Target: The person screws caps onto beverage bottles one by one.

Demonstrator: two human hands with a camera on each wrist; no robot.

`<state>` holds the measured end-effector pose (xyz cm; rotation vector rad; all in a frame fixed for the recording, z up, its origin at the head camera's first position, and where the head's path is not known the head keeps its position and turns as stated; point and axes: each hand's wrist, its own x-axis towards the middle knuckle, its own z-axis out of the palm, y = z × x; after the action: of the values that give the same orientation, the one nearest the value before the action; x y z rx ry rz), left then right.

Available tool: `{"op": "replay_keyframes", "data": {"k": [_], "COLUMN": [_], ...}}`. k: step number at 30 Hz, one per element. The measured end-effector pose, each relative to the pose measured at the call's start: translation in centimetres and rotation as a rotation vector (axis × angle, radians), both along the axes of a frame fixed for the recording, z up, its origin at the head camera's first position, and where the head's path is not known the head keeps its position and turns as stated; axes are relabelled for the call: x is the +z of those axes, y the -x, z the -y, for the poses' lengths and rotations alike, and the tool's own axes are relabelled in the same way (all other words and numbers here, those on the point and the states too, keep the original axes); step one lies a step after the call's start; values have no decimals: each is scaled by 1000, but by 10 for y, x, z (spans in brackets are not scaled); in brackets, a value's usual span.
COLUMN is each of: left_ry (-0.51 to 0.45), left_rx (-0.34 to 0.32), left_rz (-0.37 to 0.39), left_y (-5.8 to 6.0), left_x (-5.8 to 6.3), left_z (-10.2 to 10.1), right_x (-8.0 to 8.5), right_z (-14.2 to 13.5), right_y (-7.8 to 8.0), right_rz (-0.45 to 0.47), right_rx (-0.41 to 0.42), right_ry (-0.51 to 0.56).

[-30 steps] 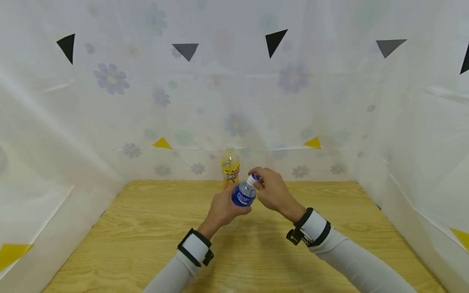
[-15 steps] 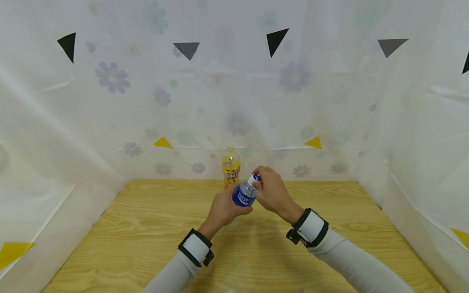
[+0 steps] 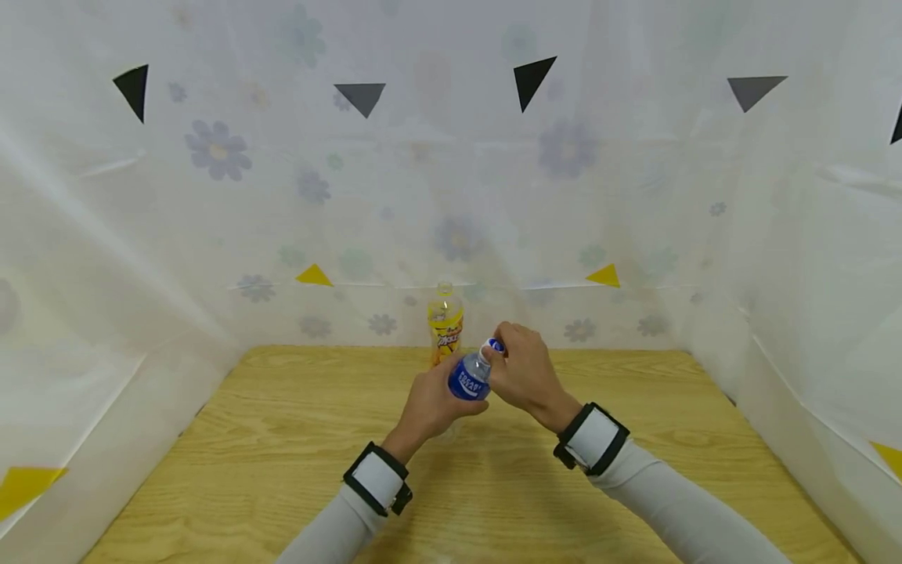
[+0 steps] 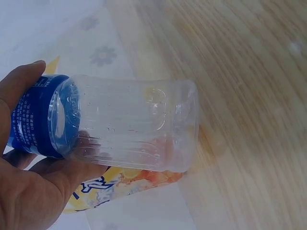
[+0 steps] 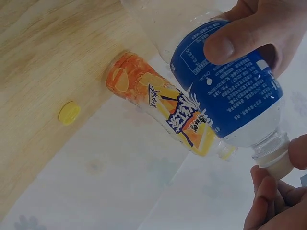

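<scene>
A clear plastic bottle with a blue label (image 3: 468,381) is held tilted above the table by my left hand (image 3: 431,401), its neck leaning to the right. In the left wrist view, my thumb and fingers wrap the label, and the see-through lower part of the bottle (image 4: 127,125) shows droplets and no visible drink. My right hand (image 3: 527,370) pinches the white cap (image 5: 279,165) at the bottle's mouth between thumb and fingers. The cap's blue top (image 3: 496,345) shows past the fingertips in the head view.
Behind the held bottle stands an uncapped bottle with a yellow and orange label (image 3: 445,323). A yellow cap (image 5: 69,113) lies on the wooden table (image 3: 296,439) near it. White flower-patterned sheeting (image 3: 395,204) encloses the back and sides.
My right hand has turned a little at the wrist around the cap, its fingers staying on it. My left hand and the bottle have barely shifted. The yellow-labelled bottle stays put.
</scene>
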<state>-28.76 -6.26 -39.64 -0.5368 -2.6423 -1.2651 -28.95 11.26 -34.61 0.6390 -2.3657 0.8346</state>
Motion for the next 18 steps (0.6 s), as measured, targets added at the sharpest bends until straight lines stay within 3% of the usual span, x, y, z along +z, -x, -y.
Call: {"op": "replay_keyframes", "data": {"k": [8, 18], "left_ry": [-2, -3], "left_rx": [-3, 4], "left_rz": [-13, -18], "left_y": [-1, -1], "left_x": [0, 1], "left_z": [-1, -1], "right_x": [-2, 0], "right_z": [-2, -3], "right_y": [1, -3], "right_rz": [-79, -25], "right_rx": [12, 12], "right_ry": [1, 25]}}
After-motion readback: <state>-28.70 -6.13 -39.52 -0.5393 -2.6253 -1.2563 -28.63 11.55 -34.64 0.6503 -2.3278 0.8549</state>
